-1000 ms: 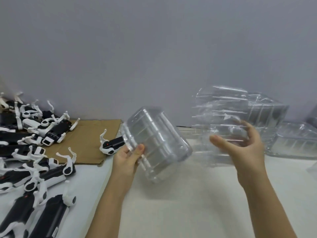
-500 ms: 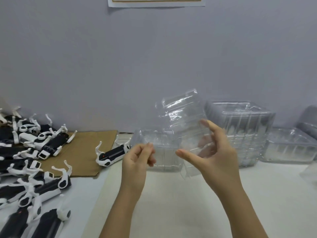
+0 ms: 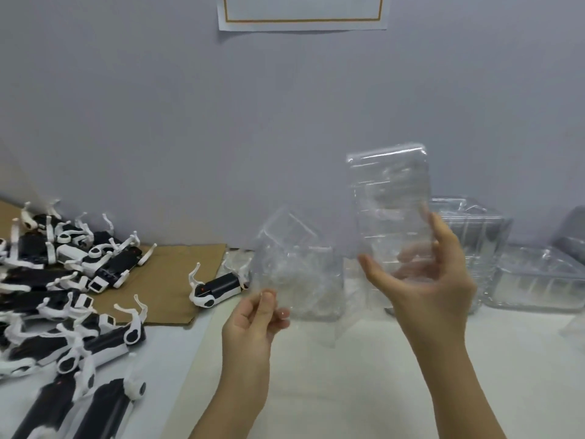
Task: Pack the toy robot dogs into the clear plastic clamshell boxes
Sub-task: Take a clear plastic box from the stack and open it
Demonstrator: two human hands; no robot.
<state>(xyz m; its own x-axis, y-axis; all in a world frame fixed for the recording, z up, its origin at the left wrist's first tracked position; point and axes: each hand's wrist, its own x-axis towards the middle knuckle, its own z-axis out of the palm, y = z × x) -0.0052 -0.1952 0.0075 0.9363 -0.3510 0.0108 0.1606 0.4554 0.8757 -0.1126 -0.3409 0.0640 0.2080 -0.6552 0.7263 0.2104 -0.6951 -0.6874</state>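
I hold one clear plastic clamshell box (image 3: 319,280) spread open in the air over the table. My left hand (image 3: 253,321) pinches the near edge of its lower half. My right hand (image 3: 424,277) grips the other half (image 3: 391,204), which stands upright above the table. Several black and white toy robot dogs (image 3: 63,299) lie heaped at the left. One toy dog (image 3: 218,286) lies alone just left of the box.
A brown cardboard sheet (image 3: 171,277) lies under part of the dog heap. Stacked empty clamshell boxes (image 3: 471,242) and another clear tray (image 3: 538,280) stand at the right against the grey wall. A framed paper (image 3: 300,11) hangs on the wall above.
The clamshell box has been swung open: my right hand raised its half upright and to the right, while my left hand kept hold of the other half's edge.
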